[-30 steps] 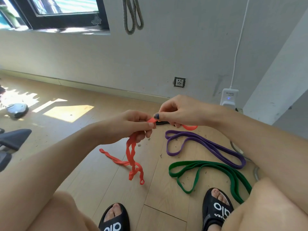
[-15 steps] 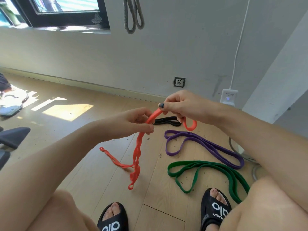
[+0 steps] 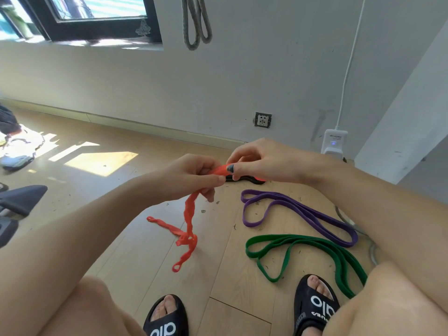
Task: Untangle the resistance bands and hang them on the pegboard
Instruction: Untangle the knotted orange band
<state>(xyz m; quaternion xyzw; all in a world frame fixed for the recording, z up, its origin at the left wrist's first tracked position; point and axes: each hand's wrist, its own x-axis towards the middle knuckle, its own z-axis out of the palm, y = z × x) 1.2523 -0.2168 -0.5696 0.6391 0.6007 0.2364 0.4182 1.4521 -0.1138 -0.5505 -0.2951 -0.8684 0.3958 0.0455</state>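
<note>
Wooden floor [image 3: 101, 229] underfoot, flecked with bits of debris, and nearest the camera two black slides [image 3: 167, 318] are planted either side of the work, so the person looks to be crouched or seated low over it. Just ahead of the right foot lies the green band [image 3: 291, 241], spread in an open loop, and beyond it the purple band [image 3: 303, 212], also laid flat; my read is that these two are sorted and parked out of the way. Up now to the action: the orange band [image 3: 189, 221] is the one in play, twisted on itself, its tail trailing down to the floor. The left hand [image 3: 191, 178] is curled round the upper part, steadying it, while the right hand [image 3: 261, 161] pinches the same strip between thumb and fingertips right beside it, presumably to work a twist loose. Behind the hands a black band [image 3: 252, 181] rests on the floor, mostly hidden. Further back, a wall socket [image 3: 262, 120], a white plug unit [image 3: 334, 141], and high on the wall a grey band [image 3: 196, 23] hanging; no pegboard shows in this view.
</note>
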